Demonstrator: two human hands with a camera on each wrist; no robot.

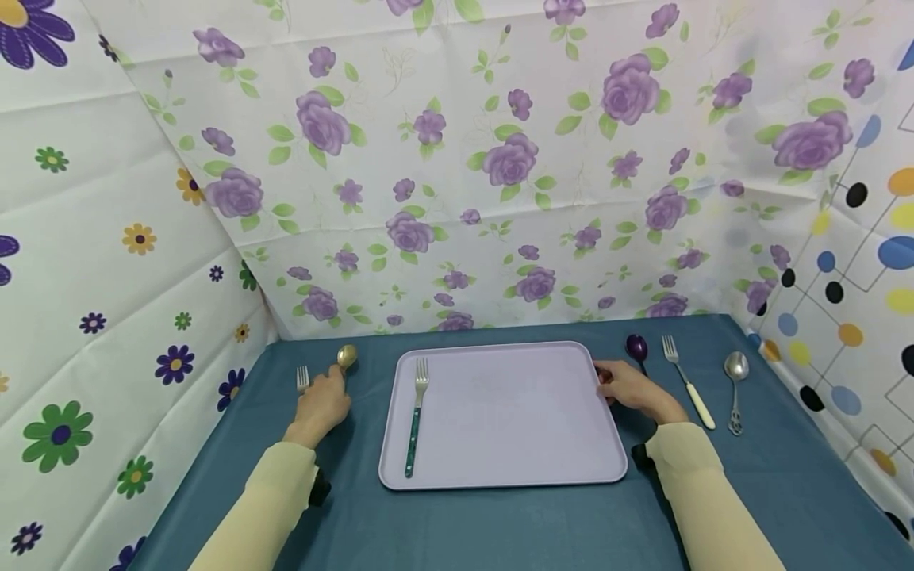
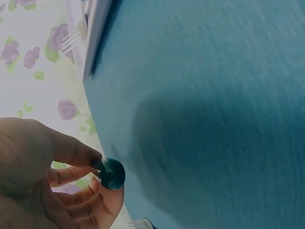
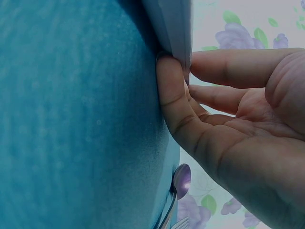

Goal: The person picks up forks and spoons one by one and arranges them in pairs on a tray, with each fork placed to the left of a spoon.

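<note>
Gold spoon (image 1: 346,357) — pinched in the left hand (image 1: 323,407), its bowl poking out ahead; a fork (image 1: 303,378) lies just outside that grip. The right hand (image 1: 631,388) grips the lilac tray (image 1: 514,420) by its edge — beside it a purple spoon (image 1: 636,347), then a white-handled fork (image 1: 689,387), then a silver spoon (image 1: 736,369). Farthest from that grip, across the tray, lies a green-handled fork (image 1: 416,412).
</note>
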